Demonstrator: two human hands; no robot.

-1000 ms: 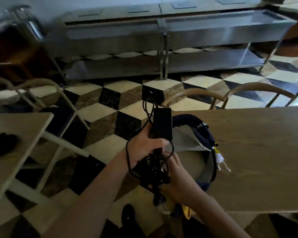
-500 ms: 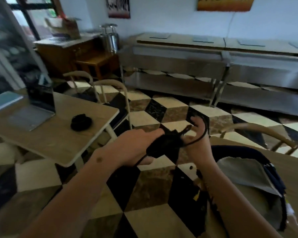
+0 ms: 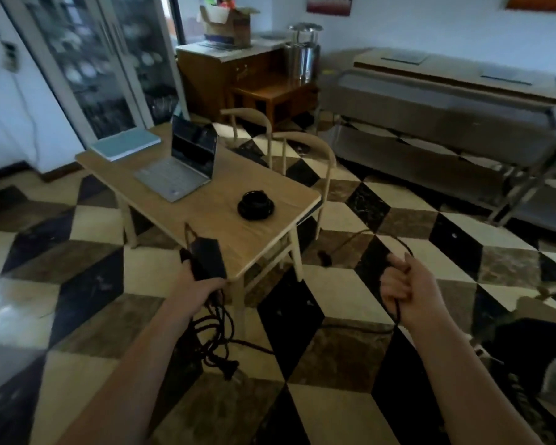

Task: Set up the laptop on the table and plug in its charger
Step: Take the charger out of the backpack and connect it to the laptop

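Observation:
An open silver laptop stands on a small wooden table ahead of me, its screen dark. My left hand grips the black charger brick just off the table's near corner. Loose loops of black cable hang below that hand, ending in a wall plug. My right hand is closed on another stretch of the charger cable, which arcs up and left to a small connector hanging in the air.
A black coiled object and a pale blue book also lie on the table. Two wooden chairs stand behind it. A long steel counter fills the right side. A dark bag sits at lower right.
The view has swung left from the bag toward the laptop table. My hands have drawn apart, pulling the bundled charger cable out, with the brick in the left and the cable in the right.

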